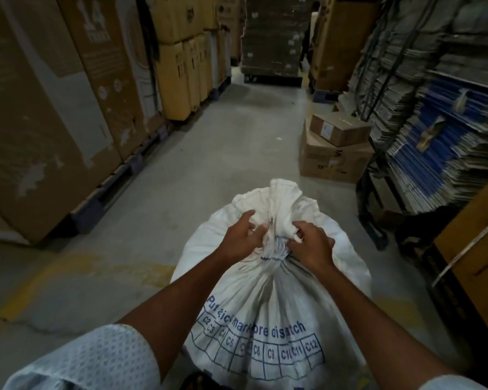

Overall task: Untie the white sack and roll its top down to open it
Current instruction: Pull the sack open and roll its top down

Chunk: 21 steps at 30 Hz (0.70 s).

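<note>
Starting at the fingers [258, 230]: the left hand [241, 240] has its fingers curled shut into the bunched cloth at about 10 o'clock of the knot, and the right hand [312, 246] is clamped on the same gathered neck from the 2 o'clock side, fingers buried in the folds. Between them sits the tie [275, 250], a pale cord or strip wound tight around the neck, with a small shiny bit just above it that I can't identify.

The white sack [265, 305] stands upright on the concrete floor [223, 153] right in front of the person, at 6 o'clock of the view, stuffed round and full. The loose top [279, 201] flops out above the tie toward 12 o'clock.

Handling guess: woven fabric, soft and floppy, not slippery and nothing fragile about the cloth itself. It looks heavy when packed like that, so it should stay put while the knot gets worked. Best place to hold is right at the neck on either side of the tie, then grab the rim for rolling it down.

Hard to see: where the cord ends are, since the fingers cover them. The sack's base is cut off by the frame, and the blue print is partly creased and unreadable. Contents are totally hidden.
</note>
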Motion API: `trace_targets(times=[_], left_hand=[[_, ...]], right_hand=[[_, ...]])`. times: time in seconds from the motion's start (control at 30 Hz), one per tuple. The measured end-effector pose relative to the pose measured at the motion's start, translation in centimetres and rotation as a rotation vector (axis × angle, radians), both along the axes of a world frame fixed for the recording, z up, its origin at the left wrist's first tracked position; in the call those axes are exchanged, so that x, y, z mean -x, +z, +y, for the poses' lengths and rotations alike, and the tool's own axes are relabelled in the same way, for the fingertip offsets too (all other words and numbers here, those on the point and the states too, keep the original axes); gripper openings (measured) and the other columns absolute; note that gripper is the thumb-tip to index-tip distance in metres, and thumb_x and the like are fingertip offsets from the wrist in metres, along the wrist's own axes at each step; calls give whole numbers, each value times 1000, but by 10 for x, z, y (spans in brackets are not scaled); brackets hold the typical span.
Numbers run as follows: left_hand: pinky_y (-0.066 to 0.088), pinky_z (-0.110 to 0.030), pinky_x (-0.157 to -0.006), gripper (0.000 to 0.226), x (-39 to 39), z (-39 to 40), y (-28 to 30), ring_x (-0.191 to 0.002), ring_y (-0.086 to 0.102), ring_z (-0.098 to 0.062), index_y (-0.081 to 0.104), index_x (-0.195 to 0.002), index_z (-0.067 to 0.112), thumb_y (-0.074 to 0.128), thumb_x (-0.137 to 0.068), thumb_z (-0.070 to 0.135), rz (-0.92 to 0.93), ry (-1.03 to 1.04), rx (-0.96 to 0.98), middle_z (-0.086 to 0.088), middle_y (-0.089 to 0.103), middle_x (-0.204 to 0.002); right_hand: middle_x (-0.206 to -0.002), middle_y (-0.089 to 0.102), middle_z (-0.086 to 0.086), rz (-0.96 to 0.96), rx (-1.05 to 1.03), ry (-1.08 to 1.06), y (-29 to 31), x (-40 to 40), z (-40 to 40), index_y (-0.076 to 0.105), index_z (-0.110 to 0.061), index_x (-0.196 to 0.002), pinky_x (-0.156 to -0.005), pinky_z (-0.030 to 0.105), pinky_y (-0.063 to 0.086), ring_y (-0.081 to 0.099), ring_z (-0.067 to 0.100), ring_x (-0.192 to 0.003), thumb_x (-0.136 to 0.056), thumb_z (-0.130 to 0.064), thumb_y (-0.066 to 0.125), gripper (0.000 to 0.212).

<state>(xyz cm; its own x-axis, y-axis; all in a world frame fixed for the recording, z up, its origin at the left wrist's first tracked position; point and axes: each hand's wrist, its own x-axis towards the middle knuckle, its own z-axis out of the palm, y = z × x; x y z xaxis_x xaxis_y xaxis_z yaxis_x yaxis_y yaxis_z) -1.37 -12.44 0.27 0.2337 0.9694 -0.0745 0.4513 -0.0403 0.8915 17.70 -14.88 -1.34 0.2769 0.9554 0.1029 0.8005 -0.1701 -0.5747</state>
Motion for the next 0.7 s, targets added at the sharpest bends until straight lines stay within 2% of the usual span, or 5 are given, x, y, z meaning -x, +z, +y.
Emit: trace_targets(times=[0.13,0.23,0.33,0.47,0.7], left_hand=[[61,-46,-80,100,3,0,23,-108,66,-27,43,-144,32,38,-68,96,-353,304,273,-2,60,-130],[52,-60,-95,123,16,13,23,-108,69,-34,64,-128,31,35,-38,109,-666,314,560,-13,69,-125],[55,-48,-92,79,20,-12,45,-98,73,-26,63,-131,20,58,-78,79,-771,270,560,-18,70,-120],[58,-38,-77,45,31,-24,28,-93,69,-32,60,-126,-2,74,-87,15,-491,339,470,-17,72,-104],[48,-53,-104,41,38,-33,8,-108,66,-40,65,-124,-4,61,-85,9,-610,206,737,-26,68,-118]], right_hand=[[-96,62,-5,-359,-436,262,1,19,-38,70,-30,-99,-83,37,29,54,21,-96,-75,-24,56,28],[-95,61,-2,-514,-551,464,-2,38,-72,69,-29,-96,-86,38,33,52,19,-94,-77,-17,65,23],[-103,61,1,-590,-512,628,-18,43,-103,67,-28,-101,-88,40,39,54,21,-97,-77,-14,66,28],[-94,67,1,-499,-490,680,-20,38,-132,69,-24,-89,-64,33,52,65,21,-79,-85,-33,64,11],[-62,51,-6,52,-925,172,84,28,-120,64,-11,-67,-57,16,35,44,7,-56,-91,-18,67,25]])
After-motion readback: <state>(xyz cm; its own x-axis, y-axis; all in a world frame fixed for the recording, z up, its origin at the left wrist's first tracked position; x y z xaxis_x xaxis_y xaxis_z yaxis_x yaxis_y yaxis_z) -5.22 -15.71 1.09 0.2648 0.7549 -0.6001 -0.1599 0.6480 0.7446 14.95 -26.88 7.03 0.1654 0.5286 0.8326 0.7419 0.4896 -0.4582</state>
